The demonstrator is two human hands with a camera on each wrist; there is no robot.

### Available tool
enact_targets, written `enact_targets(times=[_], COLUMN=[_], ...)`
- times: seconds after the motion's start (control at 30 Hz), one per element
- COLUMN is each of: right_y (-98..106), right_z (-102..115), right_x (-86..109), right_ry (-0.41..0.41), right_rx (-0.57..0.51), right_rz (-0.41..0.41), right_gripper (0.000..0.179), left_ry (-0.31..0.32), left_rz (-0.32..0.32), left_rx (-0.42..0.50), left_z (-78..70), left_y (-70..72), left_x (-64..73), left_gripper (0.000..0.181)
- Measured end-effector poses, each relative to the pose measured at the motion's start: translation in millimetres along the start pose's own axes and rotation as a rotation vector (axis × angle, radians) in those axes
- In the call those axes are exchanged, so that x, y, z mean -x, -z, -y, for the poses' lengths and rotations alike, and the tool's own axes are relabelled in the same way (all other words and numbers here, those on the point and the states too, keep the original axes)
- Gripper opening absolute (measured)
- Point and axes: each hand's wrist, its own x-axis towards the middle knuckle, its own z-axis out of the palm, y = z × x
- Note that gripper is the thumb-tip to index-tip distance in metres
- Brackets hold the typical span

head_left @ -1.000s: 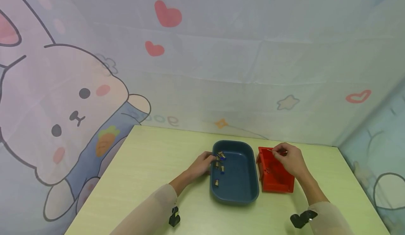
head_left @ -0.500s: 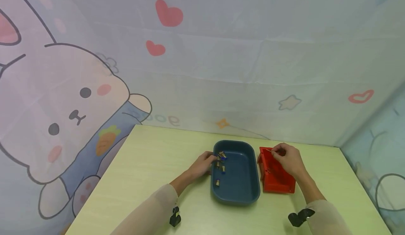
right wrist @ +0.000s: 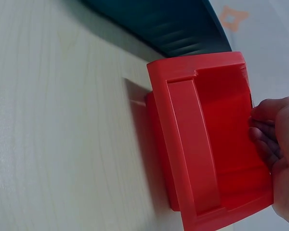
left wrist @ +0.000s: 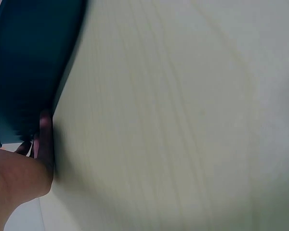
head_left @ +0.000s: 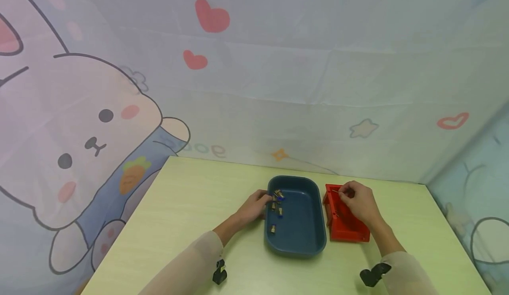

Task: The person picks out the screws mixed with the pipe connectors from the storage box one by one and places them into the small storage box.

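In the head view my left hand (head_left: 252,207) holds the left wall of a dark blue plastic basin (head_left: 300,251), its fingertips at the rim. Along that side of the basin lie several small brass fittings (head_left: 280,212), some with blue ends. My right hand (head_left: 361,203) is over a red plastic bin (head_left: 350,235) and pinches a thin, screw-like metal piece (head_left: 336,191) between thumb and fingers. In the right wrist view the fingers are at the far side of the bin, and the hand hides part of it. Another small metal piece (head_left: 337,214) lies inside the bin.
Basin and bin stand side by side on a pale yellow wooden table (head_left: 191,193). A printed cloth (head_left: 278,83) hangs behind the table's back edge. Each sleeve carries a black wrist camera, the left one (head_left: 219,272) and the right one (head_left: 375,274).
My right hand has shifted slightly left and down over the red bin, with the thin metal piece still pinched. The left hand and the basin have stayed put.
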Motion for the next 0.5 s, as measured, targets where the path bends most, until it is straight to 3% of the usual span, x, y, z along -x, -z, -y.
enact_targets(times=[0.5], right_y=[0.0], right_z=[0.5], right_x=[-0.4], right_ry=[0.019], right_rx=[0.007], right_rz=[0.006], right_gripper=[0.005], left_ry=[0.002], left_rz=[-0.008], left_rx=[-0.012], left_z=[-3.6], left_y=[-0.7], left_x=[3.1], left_gripper=[0.053])
